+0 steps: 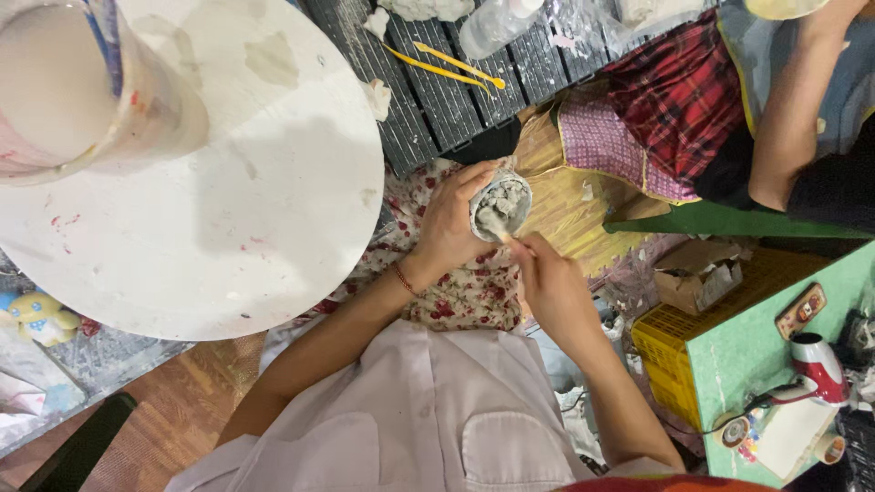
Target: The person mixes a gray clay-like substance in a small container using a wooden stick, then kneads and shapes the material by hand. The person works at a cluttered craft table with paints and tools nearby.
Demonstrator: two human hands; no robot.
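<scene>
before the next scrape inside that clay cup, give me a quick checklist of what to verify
1. Left hand wrapped around the grey clay cup: ok.
2. Right hand grip on the thin wooden tool: ok.
3. Tool tip inside the cup's opening: ok.
4. Cup wall free of cracks: cannot tell, lumpy and too small.
5. Spare yellow modelling tools on the slatted table: ok, apart from both hands.
6. Other person's arm away from the cup: ok.
</scene>
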